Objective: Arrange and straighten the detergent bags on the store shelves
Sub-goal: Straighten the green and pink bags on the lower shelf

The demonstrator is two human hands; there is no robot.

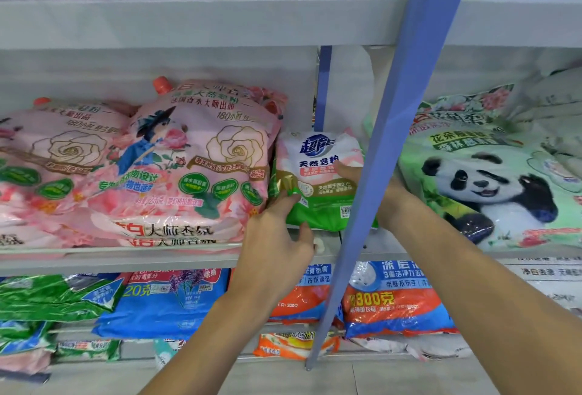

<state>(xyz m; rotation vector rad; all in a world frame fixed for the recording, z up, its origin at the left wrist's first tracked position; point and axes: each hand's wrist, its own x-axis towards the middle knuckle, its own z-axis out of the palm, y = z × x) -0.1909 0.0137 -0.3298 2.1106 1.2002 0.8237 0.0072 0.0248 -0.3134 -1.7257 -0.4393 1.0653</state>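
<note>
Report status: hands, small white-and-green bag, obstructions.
Left hand touches lower left corner of white-and-green bag. Right hand on its front, mostly hidden behind blue post. Bag sits between pink bag and panda bag.

The pink bags (195, 167) carry cream roses. The small bag (318, 174) is white and green with a blue logo. The pale green bag (491, 174) shows a black-and-white panda.

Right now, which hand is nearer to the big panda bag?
Right. The right hand touches the small white-green bag, just left of the panda bag, partly behind the blue post. The left hand is farther left, at that small bag's lower-left corner.
</note>
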